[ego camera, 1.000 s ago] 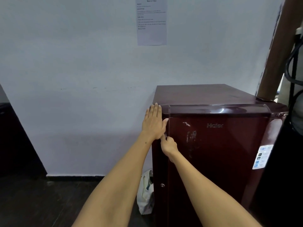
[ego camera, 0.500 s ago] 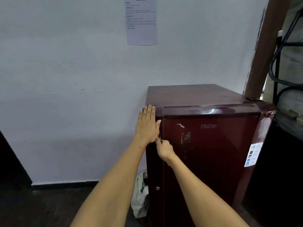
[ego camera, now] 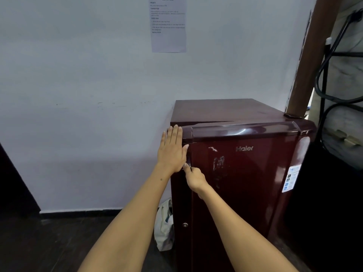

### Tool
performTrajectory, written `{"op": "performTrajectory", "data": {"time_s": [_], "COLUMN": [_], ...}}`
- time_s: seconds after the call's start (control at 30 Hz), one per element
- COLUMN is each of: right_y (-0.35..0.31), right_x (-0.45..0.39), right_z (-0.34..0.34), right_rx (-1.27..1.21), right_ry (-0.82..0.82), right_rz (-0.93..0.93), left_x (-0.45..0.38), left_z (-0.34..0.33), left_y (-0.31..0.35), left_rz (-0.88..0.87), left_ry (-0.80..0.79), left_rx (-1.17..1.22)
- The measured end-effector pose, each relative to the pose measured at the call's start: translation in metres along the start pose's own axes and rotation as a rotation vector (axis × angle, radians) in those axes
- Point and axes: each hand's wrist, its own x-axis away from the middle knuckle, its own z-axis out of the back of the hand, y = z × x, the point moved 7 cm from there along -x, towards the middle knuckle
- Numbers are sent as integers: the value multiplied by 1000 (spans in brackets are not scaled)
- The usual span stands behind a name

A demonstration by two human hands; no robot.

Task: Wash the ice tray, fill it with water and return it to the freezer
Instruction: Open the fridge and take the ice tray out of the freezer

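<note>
While the ice tray is nowhere in sight, presumably shut inside the fridge (ego camera: 241,173), both my hands work at the door's left edge to get it open. At about nine o'clock from the fridge the white wall (ego camera: 78,95) runs bare, a printed sheet (ego camera: 168,24) stuck high at twelve, and a pale bag (ego camera: 164,228) slumps on the floor (ego camera: 39,244) against the fridge's lower left corner.

My left hand (ego camera: 172,149) lies flat and open, fingers together pointing to twelve o'clock, palm pressed on the fridge's upper left corner; I judge it braces the body so the fridge stays put while the door gets pulled. That arm reaches out nearly straight.

Just below and to the right, my right hand (ego camera: 195,178) has its grip narrowed, fingers curled toward the door edge with a fingertip at the seam, seemingly hooking it to pull. Whether it truly has purchase I cannot tell. A sticker (ego camera: 291,178) sits at three o'clock.
</note>
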Motion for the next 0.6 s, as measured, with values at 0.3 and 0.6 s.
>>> {"op": "performTrajectory", "data": {"time_s": [0.3,0.6], "right_y": [17,48], "right_x": [81,159], "right_z": [24,62], "right_rx": [-40,-11], "right_ry": [3,101], "right_rz": [99,252], "left_x": [69,155], "left_z": [38,56], "left_y": [25,69], "left_rz": [86,156], "left_ry": [169,240], "left_rx": [162,516]}}
